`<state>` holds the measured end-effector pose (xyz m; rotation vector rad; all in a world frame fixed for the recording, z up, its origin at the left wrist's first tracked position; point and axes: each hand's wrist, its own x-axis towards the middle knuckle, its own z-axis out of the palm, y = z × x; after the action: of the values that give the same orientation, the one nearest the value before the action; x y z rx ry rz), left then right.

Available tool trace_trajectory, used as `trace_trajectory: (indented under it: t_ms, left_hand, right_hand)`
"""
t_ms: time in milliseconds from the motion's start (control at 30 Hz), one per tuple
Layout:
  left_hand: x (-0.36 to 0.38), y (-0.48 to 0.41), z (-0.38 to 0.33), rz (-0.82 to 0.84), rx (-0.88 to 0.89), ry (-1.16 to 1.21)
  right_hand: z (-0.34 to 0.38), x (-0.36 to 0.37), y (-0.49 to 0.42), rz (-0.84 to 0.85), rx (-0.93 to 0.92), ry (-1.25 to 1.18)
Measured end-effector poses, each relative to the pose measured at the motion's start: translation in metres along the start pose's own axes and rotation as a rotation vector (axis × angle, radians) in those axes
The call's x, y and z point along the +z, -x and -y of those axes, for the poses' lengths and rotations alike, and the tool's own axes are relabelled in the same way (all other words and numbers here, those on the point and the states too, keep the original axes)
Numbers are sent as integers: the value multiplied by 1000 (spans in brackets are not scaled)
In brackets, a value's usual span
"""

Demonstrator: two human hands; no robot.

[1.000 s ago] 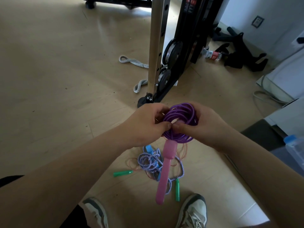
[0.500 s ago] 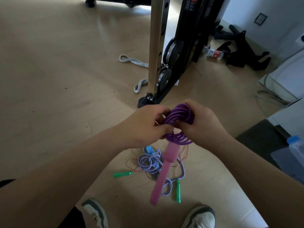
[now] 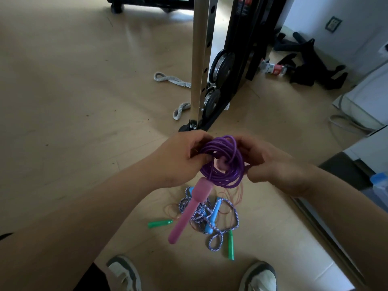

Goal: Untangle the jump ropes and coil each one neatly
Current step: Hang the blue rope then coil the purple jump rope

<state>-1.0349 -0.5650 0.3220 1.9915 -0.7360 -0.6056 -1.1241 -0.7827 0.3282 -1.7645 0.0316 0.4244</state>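
Observation:
A purple jump rope [image 3: 225, 171] is wound into a small coil held up in front of me. My left hand [image 3: 178, 160] grips its left side and my right hand [image 3: 270, 164] grips its right side. One pink handle [image 3: 189, 208] dangles below the coil; the end of a second pink handle [image 3: 222, 163] pokes through the coil's middle. On the floor below lies a tangle: a blue-and-white braided rope [image 3: 212, 219] with blue handles [image 3: 212, 219], and a thin orange rope [image 3: 233, 196] with green handles [image 3: 160, 223].
A gym rack upright [image 3: 202, 59] with weight plates [image 3: 222, 66] stands just ahead. Grey rope loops [image 3: 172, 79] lie by its foot. Black attachments and a bottle [image 3: 273, 69] sit at the back right. My two shoes [image 3: 123, 274] are at the bottom edge.
The coil has turned more face-on and spread wider between my hands. A second pink handle end now shows through its middle. The dangling handle swung slightly.

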Motion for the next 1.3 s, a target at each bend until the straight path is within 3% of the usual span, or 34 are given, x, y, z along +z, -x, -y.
trace_trajectory:
  t_ms: [167, 400, 567, 800, 1000, 1133, 1300]
  left_hand:
    - [3, -3, 1, -50, -10, 29]
    - [8, -8, -10, 30, -54, 17]
    - [10, -17, -5, -50, -106, 60]
    - [5, -52, -1, -15, -97, 7]
    - [6, -85, -10, -15, -119, 43]
    - [10, -92, -57, 64, -167, 33]
    - [-25, -105, -165, 127, -124, -63]
  right_hand:
    - [-4, 4, -2, -10, -17, 483]
    - [-9, -7, -1, -147, 8, 499]
    - [-10, -20, -4, -168, 79, 547]
    - [-21, -53, -19, -314, 258, 515]
    - [-22, -73, -16, -405, 291, 461]
    - [-13, -60, 11, -504, 383, 333]
    - [69, -81, 63, -399, 346, 144]
